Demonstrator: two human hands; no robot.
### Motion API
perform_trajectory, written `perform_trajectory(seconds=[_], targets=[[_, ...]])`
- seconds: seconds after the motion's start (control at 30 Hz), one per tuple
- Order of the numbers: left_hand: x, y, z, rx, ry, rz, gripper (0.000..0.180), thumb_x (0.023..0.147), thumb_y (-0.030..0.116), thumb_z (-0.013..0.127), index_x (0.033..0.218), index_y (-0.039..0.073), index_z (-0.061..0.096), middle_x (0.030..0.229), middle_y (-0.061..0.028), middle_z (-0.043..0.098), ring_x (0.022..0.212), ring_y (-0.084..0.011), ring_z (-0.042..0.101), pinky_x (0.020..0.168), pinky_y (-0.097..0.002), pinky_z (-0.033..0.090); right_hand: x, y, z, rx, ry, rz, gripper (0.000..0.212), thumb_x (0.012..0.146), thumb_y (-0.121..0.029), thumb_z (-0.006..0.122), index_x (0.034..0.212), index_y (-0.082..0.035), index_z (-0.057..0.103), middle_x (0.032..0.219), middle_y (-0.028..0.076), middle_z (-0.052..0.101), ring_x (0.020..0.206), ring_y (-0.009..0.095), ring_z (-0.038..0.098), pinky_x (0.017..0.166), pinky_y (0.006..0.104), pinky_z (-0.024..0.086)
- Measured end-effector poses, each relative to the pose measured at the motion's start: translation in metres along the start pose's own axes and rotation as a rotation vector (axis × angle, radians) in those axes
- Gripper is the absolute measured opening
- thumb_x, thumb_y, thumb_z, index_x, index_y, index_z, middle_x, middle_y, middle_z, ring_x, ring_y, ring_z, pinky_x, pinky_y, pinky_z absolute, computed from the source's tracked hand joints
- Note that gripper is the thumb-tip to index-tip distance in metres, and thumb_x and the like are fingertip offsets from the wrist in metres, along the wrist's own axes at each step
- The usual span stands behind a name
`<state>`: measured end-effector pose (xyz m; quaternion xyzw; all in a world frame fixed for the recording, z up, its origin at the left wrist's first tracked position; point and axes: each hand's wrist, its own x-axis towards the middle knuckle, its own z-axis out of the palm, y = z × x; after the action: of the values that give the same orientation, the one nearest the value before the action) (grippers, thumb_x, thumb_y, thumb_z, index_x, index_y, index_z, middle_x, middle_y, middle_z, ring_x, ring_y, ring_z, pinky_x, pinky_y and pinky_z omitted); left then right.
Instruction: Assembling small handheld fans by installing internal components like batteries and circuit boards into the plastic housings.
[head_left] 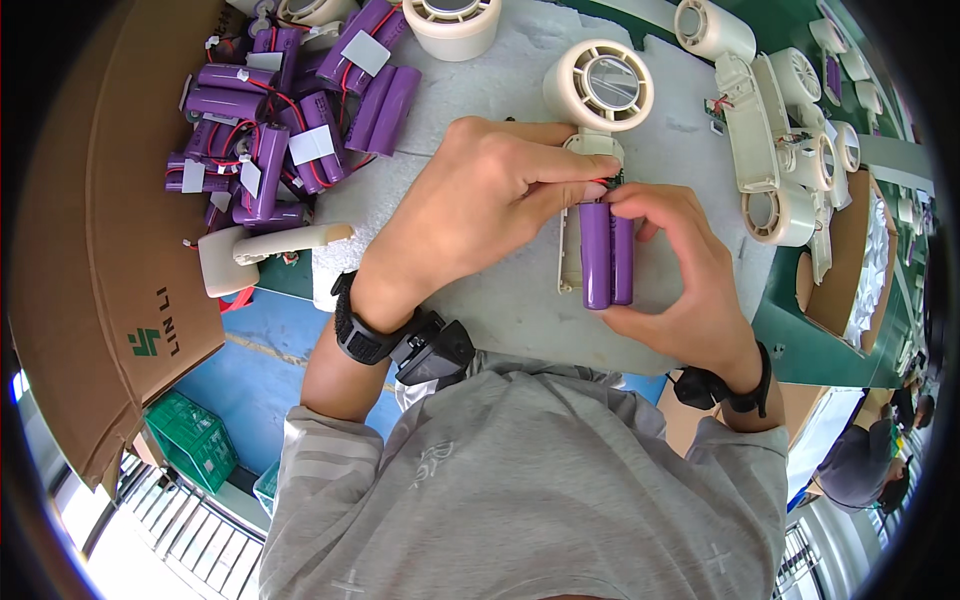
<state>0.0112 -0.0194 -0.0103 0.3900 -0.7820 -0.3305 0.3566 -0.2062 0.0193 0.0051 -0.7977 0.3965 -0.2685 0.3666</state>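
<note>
A: Head view: left hand (480, 205) and right hand (680, 270) both pinch the top of the purple battery pair (607, 255), seated in the cream fan shell (598, 95) on the tabletop (500, 300).

B: Risk: thin wires at the fingertips could snag or tear if tugged.

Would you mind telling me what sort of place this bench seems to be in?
Most likely a small assembly workshop for handheld fans: a pile of purple batteries with wires, cream fan shells laid in a row, and both hands fitting a battery pair into a fan body.
</note>
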Motion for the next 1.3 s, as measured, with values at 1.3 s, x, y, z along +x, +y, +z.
perform_trajectory(seconds=[1.3], targets=[[0.001, 0.003, -0.012, -0.129, -0.190, -0.270, 0.047, 0.066, 0.010, 0.085, 0.110, 0.012, 0.072, 0.095, -0.0111, 0.072, 0.085, -0.0183, 0.070, 0.078, -0.0304, 0.055, 0.007, -0.017, 0.023, -0.110, 0.147, 0.188, 0.063, 0.056, 0.004, 0.083, 0.113, -0.002, 0.057, 0.123, 0.013, 0.052, 0.100, 0.026, 0.060, 0.078, 0.0334, 0.054]])
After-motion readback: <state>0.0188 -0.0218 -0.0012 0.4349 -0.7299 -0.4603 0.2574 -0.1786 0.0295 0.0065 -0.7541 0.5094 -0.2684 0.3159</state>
